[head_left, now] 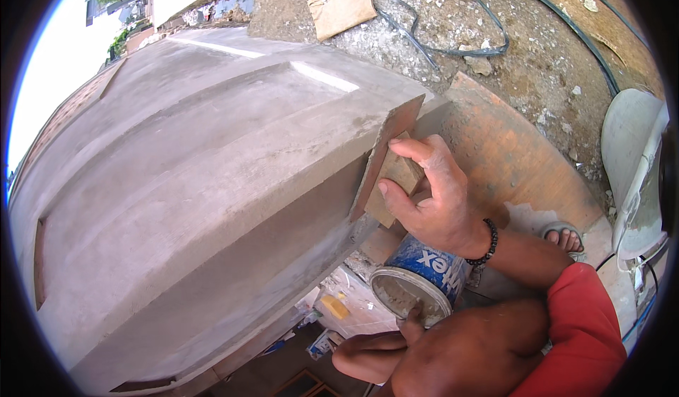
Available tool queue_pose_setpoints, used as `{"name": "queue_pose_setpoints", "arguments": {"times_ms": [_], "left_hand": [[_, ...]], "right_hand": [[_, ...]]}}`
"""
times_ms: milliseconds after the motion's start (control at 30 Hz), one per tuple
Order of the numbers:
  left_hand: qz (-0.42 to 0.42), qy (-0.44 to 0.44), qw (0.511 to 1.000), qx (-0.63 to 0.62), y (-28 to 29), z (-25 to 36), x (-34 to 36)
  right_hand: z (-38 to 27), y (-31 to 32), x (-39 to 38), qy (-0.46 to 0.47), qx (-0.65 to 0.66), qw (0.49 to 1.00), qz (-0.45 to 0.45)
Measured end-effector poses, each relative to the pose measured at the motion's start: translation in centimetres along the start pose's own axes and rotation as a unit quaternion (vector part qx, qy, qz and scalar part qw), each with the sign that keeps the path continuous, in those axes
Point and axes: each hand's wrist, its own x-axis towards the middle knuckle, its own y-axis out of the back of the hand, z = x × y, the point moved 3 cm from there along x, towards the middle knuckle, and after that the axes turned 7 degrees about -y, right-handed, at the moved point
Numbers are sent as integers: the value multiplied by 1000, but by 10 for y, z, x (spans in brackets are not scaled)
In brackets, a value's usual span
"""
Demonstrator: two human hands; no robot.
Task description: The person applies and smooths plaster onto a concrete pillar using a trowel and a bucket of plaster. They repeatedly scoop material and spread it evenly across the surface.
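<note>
Your right hand is curling partly closed, with thumb and index finger gripping the tan wooden block handle of a thin, flat, brown rectangular float; the other fingers are mostly hiding behind. The float is standing on edge, tilted, at the near-right end of the long, smooth grey cement ledge, its face turning toward the ledge's side; you can't tell how much of it is touching. A black beaded bracelet is circling your right wrist, and a red sleeve is covering your upper arm.

Your left hand is showing only in part, low down, a digit reaching over the rim of a round blue-and-white plastic bucket. How far it's opening, or how firmly it's holding, you can't tell. The bucket is tilting, mouth toward you, with grey mix showing inside, and is sitting below your right hand.
</note>
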Motion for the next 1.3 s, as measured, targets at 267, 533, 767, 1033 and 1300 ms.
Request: {"name": "queue_pose_setpoints", "arguments": {"times_ms": [267,533,767,1033,1300], "left_hand": [[-7,-1,1000,-9,-2,7,4],[-17,-7,1000,-22,-2,11,6],[-19,-17,999,-42,-4,13,3],[-17,-29,998,-59,-4,18,-2],[1,-40,996,-80,-3,22,-8]], "right_hand": [[0,-10,-14,12,-113,993,-17],[10,16,-39,22,-133,989,-54],[-15,18,-8,-10,-60,997,-50],[6,-10,-37,15,-130,986,-105],[-6,2,-18,-23,-70,996,-52]]}}
